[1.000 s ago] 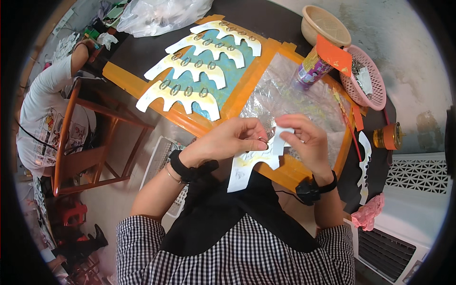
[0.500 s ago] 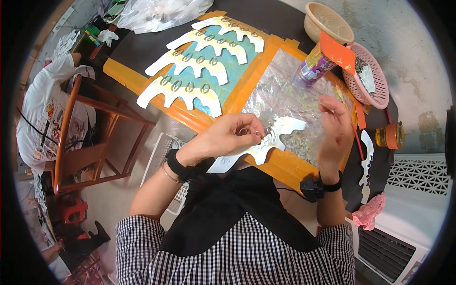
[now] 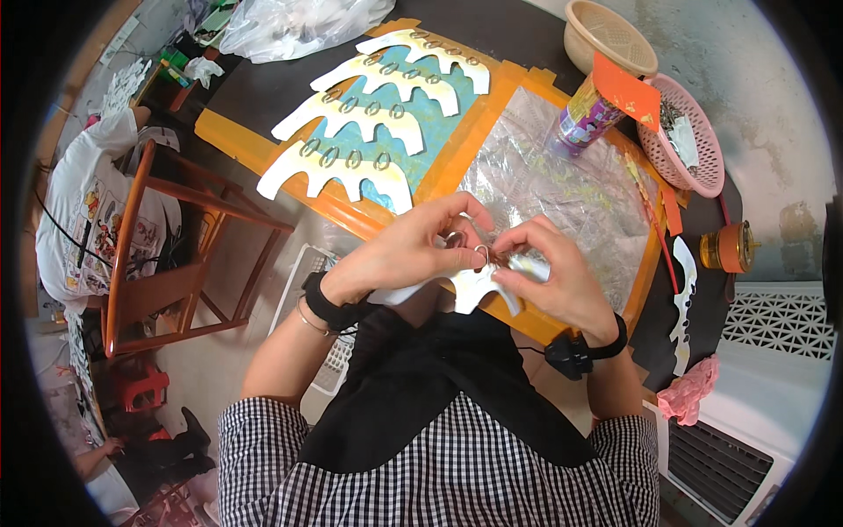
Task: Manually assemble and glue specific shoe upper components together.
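We take this for a craft workshop: matching scalloped pieces [image 3: 342, 172] lie in a row on a taped dark table [image 3: 255, 101], a pink basket [image 3: 704, 176] of metal bits [image 3: 669, 118] at its right edge.

No legible lettering, even on the purple can [image 3: 581, 125].

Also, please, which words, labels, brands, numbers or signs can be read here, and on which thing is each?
None can be read with certainty.
Purple-and-yellow printed cylindrical can: any lettering is too small and blurred.
Seated co-worker's white printed shirt: any words are too small to read.
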